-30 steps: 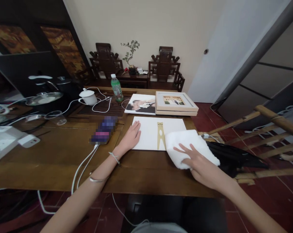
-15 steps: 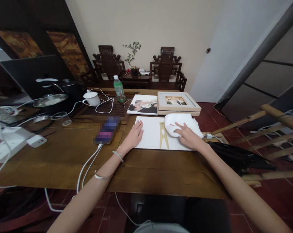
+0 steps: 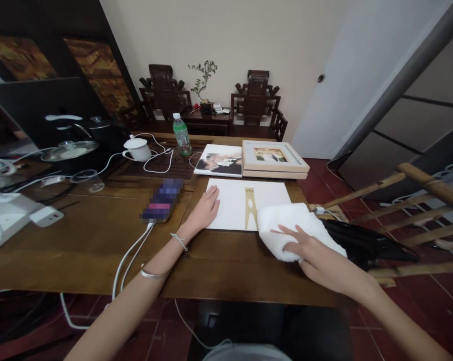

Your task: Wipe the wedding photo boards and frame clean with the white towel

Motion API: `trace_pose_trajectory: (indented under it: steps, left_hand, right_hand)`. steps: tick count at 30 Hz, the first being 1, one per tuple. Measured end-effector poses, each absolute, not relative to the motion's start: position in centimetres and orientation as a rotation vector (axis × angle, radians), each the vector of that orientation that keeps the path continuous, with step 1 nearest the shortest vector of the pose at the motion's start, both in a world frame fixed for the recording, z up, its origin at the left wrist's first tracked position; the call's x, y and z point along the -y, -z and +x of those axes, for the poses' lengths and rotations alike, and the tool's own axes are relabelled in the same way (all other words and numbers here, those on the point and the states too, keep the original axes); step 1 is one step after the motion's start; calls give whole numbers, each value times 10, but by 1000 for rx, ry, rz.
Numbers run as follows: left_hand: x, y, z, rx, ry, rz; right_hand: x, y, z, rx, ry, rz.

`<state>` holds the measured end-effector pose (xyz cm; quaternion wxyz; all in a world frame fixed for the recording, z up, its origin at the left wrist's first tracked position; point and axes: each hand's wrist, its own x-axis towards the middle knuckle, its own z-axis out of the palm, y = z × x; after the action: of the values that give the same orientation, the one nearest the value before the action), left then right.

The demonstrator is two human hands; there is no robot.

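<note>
A flat white panel (image 3: 226, 205) lies on the wooden table, with a yellowish forked piece (image 3: 250, 208), like a stand leg, against its face. My left hand (image 3: 207, 208) rests at the panel's left edge, fingers stretched out and holding nothing. In my right hand (image 3: 311, 250) is a folded white fluffy towel (image 3: 282, 220), gripped near its front side. The towel covers the panel's lower right corner and overhangs onto the tabletop.
Behind the panel lie a photo print (image 3: 221, 163) and stacked wooden picture frames (image 3: 275, 159). To the left are a phone (image 3: 162, 200) on a cable, a lidded cup (image 3: 137, 149), a green bottle (image 3: 182, 135), a plastic cup (image 3: 93, 181) and a power strip (image 3: 8, 215).
My right hand has brought the towel from the panel's upper right part toward me, down past its near edge. My left hand stays at the left edge. The view has shifted slightly.
</note>
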<state>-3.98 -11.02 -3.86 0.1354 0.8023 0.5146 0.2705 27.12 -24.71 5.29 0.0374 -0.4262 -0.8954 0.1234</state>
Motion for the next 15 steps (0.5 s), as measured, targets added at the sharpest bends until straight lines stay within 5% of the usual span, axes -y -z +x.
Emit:
trace_pose_trajectory:
  steps: [15]
  left_hand:
    - [109, 39, -40, -1478, -782, 2334]
  right_hand:
    - [123, -31, 208, 2534, -309, -1413]
